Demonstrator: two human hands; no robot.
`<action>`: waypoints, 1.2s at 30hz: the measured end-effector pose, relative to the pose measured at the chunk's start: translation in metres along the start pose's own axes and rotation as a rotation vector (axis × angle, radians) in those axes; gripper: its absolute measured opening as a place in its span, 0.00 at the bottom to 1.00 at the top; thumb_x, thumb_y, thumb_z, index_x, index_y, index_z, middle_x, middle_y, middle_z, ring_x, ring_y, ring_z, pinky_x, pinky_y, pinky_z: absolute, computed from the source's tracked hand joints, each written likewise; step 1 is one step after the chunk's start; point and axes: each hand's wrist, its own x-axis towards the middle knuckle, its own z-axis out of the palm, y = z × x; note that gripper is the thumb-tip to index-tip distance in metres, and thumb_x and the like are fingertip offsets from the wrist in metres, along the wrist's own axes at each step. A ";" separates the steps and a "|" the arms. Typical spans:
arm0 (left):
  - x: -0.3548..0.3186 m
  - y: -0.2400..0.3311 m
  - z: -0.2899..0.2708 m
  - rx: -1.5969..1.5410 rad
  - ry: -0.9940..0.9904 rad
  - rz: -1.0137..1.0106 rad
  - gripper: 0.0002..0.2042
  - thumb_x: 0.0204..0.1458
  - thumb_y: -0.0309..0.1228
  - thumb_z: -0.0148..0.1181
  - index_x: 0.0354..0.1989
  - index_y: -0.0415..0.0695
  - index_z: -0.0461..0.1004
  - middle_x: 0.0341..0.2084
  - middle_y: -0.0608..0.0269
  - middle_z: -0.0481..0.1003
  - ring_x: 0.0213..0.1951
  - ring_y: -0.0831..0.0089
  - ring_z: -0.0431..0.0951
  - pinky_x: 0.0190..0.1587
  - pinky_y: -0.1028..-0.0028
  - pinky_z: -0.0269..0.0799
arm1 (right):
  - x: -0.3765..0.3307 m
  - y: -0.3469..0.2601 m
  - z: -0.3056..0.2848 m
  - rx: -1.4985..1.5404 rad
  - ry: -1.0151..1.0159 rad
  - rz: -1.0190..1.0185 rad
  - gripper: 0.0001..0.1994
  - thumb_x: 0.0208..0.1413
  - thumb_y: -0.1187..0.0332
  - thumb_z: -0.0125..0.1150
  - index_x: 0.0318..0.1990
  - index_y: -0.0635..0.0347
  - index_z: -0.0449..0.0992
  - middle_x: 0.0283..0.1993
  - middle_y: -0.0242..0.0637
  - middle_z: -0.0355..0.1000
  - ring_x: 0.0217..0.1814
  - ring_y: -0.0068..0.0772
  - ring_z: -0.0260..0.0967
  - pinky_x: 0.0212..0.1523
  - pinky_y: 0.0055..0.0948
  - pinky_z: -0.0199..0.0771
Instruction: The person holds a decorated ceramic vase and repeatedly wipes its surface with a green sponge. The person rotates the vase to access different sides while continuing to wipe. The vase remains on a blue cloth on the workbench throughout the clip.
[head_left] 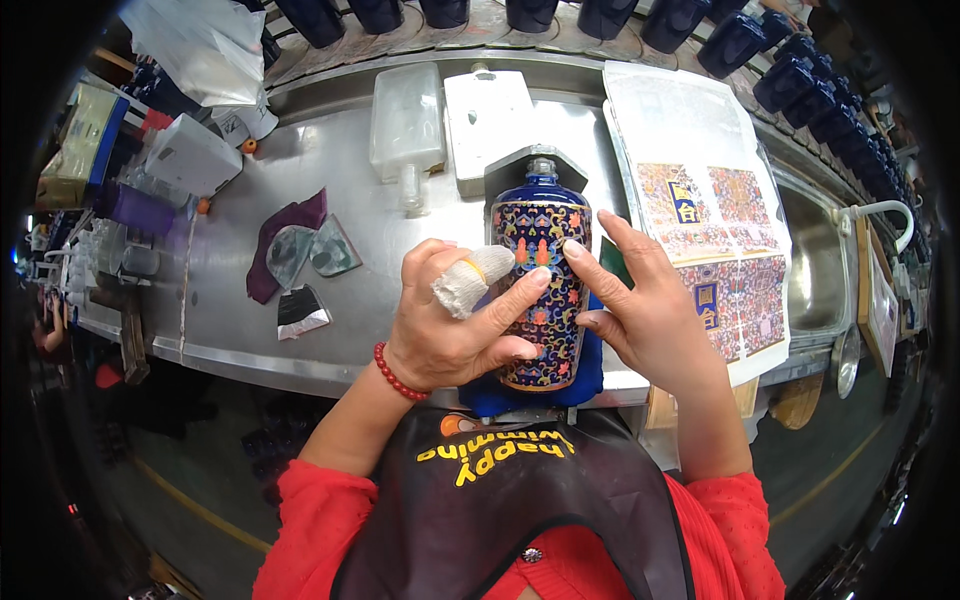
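In front of me lies a dark blue bottle [540,325] covered in a colourful floral pattern, its neck pointing away. It rests on a blue pad [490,397], with a grey angled metal plate [572,172] behind its neck. My left hand [440,325] touches the bottle's left side and front with extended fingers. One of its fingers wears a white cloth cover [463,288] with a yellow band. My right hand [645,305] is open, its fingers spread, with fingertips at the bottle's right edge. Part of the pattern is hidden beneath my fingers.
Patterned transfer sheets [740,205] lie at right, before a sink [812,265]. A clear bottle-shaped container [405,125] and a white one [487,125] stand behind. Purple cloth [268,255] and scraps lie left. Several blue bottles [675,22] line the far edge.
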 end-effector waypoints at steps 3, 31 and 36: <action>-0.007 0.002 -0.001 -0.018 0.019 -0.015 0.28 0.59 0.60 0.53 0.56 0.54 0.82 0.46 0.61 0.76 0.50 0.60 0.67 0.58 0.54 0.64 | -0.003 -0.003 0.000 -0.074 0.040 -0.069 0.37 0.43 0.68 0.76 0.66 0.46 0.72 0.68 0.58 0.61 0.65 0.59 0.65 0.62 0.48 0.70; -0.023 0.015 0.014 -0.130 0.102 -0.141 0.38 0.60 0.61 0.53 0.64 0.37 0.72 0.52 0.49 0.76 0.51 0.53 0.73 0.59 0.57 0.62 | -0.002 -0.015 0.004 -0.161 0.041 -0.103 0.35 0.46 0.67 0.74 0.67 0.45 0.72 0.68 0.57 0.61 0.64 0.57 0.65 0.62 0.46 0.69; -0.023 0.015 0.014 -0.159 0.098 -0.160 0.38 0.60 0.61 0.53 0.65 0.39 0.72 0.52 0.50 0.75 0.51 0.54 0.71 0.60 0.56 0.61 | -0.003 -0.013 0.003 -0.179 -0.001 -0.094 0.35 0.47 0.69 0.73 0.67 0.48 0.71 0.68 0.57 0.62 0.64 0.57 0.66 0.62 0.47 0.69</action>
